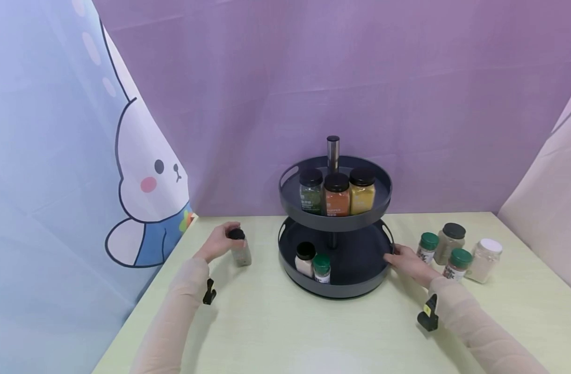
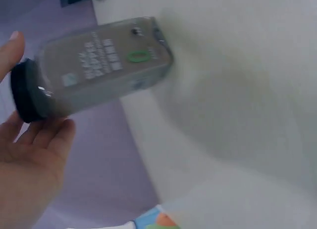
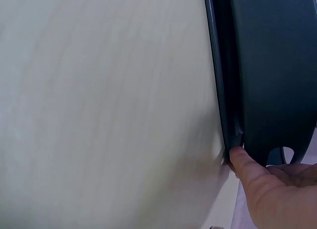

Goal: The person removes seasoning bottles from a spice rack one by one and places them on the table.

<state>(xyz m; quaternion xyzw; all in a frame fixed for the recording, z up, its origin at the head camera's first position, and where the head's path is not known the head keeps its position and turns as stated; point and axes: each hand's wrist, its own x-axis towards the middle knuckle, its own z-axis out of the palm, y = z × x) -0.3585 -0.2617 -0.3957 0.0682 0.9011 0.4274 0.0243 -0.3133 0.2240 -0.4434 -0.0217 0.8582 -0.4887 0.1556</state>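
Note:
My left hand (image 1: pixel 220 242) grips a spice jar (image 1: pixel 242 255) by its black lid, left of a dark two-tier turntable rack (image 1: pixel 341 291). In the left wrist view the clear jar (image 2: pixel 106 66) holds grey-brown contents and has white lettering; it leans, with its bottom edge close over the table. At the rack's right side, my right hand (image 1: pixel 410 265) holds the lower tray's rim by the handle cutout. The right wrist view has the thumb (image 3: pixel 242 160) at the tray's lower edge and the other fingers up by the cutout, partly hidden.
On the upper tray stand black-lidded jars, green (image 1: pixel 311 195), orange (image 1: pixel 337 197) and yellow (image 1: pixel 362 195). Below are a black-lidded jar (image 1: pixel 304 265) and a green-lidded one (image 1: pixel 321 270). Several more jars, including a white-lidded one (image 1: pixel 484 262), stand right of my right hand.

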